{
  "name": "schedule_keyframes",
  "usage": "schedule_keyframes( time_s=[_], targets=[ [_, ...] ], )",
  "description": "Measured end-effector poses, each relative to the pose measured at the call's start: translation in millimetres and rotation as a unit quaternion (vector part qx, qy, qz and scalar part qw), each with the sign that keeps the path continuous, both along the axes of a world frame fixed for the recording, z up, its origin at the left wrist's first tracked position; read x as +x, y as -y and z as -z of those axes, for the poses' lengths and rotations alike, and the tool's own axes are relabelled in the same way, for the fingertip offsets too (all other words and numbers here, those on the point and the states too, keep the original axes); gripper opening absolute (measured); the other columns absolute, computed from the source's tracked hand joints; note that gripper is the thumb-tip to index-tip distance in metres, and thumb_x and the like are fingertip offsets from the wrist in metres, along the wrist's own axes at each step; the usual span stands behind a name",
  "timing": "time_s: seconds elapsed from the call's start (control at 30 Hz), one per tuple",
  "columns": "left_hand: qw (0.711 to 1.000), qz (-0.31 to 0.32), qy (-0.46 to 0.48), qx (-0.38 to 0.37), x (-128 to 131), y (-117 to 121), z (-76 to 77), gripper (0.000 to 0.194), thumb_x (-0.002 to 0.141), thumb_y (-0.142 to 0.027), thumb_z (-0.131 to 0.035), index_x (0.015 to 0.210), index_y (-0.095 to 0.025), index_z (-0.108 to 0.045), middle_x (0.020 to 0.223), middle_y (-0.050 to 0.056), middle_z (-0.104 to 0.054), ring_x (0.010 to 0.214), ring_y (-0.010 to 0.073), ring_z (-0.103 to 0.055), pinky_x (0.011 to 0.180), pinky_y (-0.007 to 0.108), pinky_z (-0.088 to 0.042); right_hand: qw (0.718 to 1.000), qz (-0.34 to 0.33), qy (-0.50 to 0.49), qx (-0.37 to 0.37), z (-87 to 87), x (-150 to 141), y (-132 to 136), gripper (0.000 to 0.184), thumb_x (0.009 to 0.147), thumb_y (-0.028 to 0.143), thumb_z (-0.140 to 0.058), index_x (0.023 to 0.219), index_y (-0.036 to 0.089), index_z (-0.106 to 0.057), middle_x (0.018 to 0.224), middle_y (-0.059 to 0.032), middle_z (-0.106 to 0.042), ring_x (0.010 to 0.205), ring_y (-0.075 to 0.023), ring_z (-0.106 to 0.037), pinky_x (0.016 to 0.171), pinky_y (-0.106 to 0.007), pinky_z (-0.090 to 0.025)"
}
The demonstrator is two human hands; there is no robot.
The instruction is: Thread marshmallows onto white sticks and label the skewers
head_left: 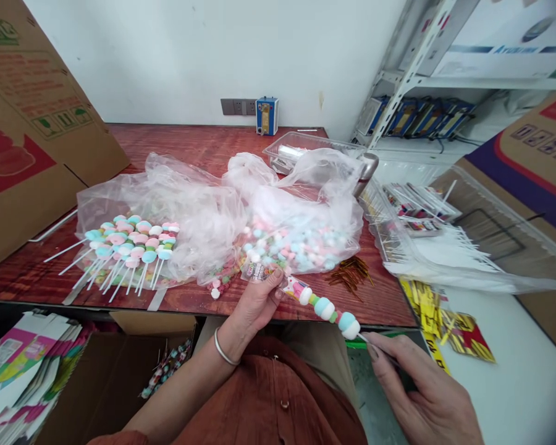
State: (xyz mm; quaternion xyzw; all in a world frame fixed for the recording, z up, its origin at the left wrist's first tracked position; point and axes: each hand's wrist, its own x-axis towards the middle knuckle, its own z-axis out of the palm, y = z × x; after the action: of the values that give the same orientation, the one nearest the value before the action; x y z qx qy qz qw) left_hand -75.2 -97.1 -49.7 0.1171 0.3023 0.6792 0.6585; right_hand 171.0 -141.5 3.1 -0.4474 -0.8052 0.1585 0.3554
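My right hand (419, 386) grips the white stick of a marshmallow skewer (324, 308), which slants up to the left with blue, pink and white pieces on it. The skewer's far end lies in a small printed clear wrapper (259, 271), pinched between the thumb and fingers of my left hand (262, 303). Behind my left hand stands a clear plastic bag (301, 228) full of small pastel marshmallows. To the left, a pile of finished marshmallow skewers (132, 241) rests on another plastic bag (189, 216), sticks toward me. Brown-gold twist ties (349, 275) lie near the skewer.
Cardboard boxes stand at left (41, 105) and right (528, 148). A clear tray (426, 228) holds white sticks and packets. Below the table's left edge, an open carton (102, 383) contains wrapped skewers. Yellow packaging (463, 334) lies at right.
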Motion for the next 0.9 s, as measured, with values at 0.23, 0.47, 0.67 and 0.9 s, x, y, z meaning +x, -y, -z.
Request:
schedule_keyframes(
  time_s=[0.23,0.47,0.67,0.9],
  targets=[
    [0.999,-0.006,0.050,0.003,8,-1,-9.8,0.017,0.074,-0.019,-0.079,0.086,-0.012,-0.070,0.092,0.006,-0.072,0.089,0.0189,-0.067,0.084,0.032,-0.054,0.987,0.051,-0.101,-0.118,12.1,-18,7,0.013,0.087,0.031,-0.064,0.095,0.024,-0.073,0.077,-0.0021,-0.068,0.067,-0.0156,-0.064,0.060,-0.022,-0.051],
    [0.981,-0.022,0.188,-0.038,13,-6,-20.2,0.005,0.085,-0.010,-0.066,0.088,-0.014,-0.067,0.079,0.002,-0.067,0.070,0.0108,-0.064,0.074,0.025,-0.056,0.708,0.076,-0.483,-0.510,38.4,-55,23,0.036,0.079,0.051,-0.073,0.084,0.016,-0.070,0.055,0.0093,-0.032,0.043,-0.0041,-0.023,0.037,-0.017,-0.029],
    [0.982,-0.040,0.175,-0.059,12,-7,-27.9,0.010,0.088,-0.006,-0.058,0.087,-0.012,-0.067,0.076,0.003,-0.065,0.068,0.0112,-0.064,0.071,0.024,-0.056,0.623,0.043,-0.505,-0.596,44.3,-67,26,0.036,0.076,0.049,-0.078,0.083,0.015,-0.068,0.057,0.0104,-0.029,0.046,-0.0031,-0.015,0.038,-0.016,-0.020],
    [0.985,-0.054,0.149,-0.067,12,-10,-27.6,0.015,0.090,-0.005,-0.054,0.083,-0.009,-0.066,0.072,0.004,-0.064,0.066,0.0115,-0.064,0.073,0.026,-0.058,0.884,0.079,-0.294,-0.354,61.0,-64,27,0.027,0.090,0.044,-0.063,0.079,0.019,-0.062,0.065,0.0022,-0.056,0.059,-0.0107,-0.048,0.055,-0.022,-0.039]
  ],
)
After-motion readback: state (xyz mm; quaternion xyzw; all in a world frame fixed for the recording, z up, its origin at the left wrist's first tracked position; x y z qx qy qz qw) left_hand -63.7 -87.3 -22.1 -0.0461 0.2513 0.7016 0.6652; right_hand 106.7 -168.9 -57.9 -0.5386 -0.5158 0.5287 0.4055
